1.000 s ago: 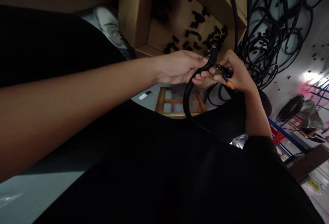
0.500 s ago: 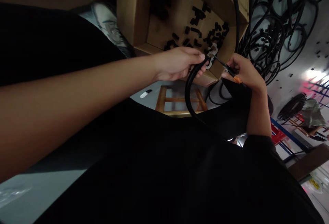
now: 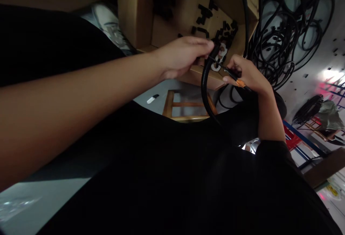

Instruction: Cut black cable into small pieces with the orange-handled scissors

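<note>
My left hand [image 3: 183, 57] is closed round the upper end of a black corrugated tube [image 3: 205, 91], which curves down toward my dark lap. My right hand [image 3: 246, 76] pinches a thin black cable with an orange connector [image 3: 240, 83]; the cable runs from my fingers up into the mouth of the tube at my left fingertips. Both hands are held close together above my knees.
An open cardboard box [image 3: 229, 1] with several small black plastic parts stands just beyond my hands. A tangle of black cables [image 3: 285, 30] lies on the floor at right. A small wooden stool [image 3: 185, 107] and a white marker [image 3: 152, 99] sit below.
My left hand has lifted the tube end a little higher and straightened the tube. My right hand has stayed on the cable near the tube's mouth.
</note>
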{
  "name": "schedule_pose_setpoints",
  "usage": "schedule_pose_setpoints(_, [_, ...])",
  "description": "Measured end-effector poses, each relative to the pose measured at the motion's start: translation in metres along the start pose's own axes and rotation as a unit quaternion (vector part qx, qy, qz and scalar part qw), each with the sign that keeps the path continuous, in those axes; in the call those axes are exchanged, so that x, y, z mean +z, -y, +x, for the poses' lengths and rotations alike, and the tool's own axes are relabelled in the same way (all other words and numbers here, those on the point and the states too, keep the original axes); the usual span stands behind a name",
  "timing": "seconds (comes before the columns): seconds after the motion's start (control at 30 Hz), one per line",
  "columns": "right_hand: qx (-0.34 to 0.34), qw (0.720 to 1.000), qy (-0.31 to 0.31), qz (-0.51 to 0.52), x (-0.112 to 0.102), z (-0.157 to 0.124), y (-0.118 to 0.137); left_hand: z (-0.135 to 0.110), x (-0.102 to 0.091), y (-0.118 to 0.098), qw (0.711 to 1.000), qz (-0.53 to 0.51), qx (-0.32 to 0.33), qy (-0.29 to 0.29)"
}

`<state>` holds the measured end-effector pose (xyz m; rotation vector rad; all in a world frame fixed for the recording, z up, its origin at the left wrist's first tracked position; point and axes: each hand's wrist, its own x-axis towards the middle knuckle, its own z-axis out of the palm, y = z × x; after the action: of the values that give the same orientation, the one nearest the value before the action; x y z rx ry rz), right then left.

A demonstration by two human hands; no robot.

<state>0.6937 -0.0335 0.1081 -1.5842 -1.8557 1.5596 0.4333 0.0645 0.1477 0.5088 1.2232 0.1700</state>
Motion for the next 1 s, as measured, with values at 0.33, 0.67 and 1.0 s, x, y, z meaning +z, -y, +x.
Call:
schedule_pose_setpoints(0.33, [0.03, 0.995, -0.096, -0.011, 0.006, 0.006, 0.002, -0.003, 0.001, -0.004, 0.995, -0.027, -0.019, 0.092])
schedule_pose_setpoints(0.67, [-0.009, 0.992, -0.123, -0.011, 0.008, 0.004, 0.017, -0.002, -0.019, -0.007, 0.974, 0.006, -0.078, 0.214])
schedule_pose_setpoints(1.0, [0.0, 0.996, -0.088, -0.028, 0.017, 0.011, -0.006, 0.012, -0.013, 0.013, 0.989, 0.058, -0.039, 0.133])
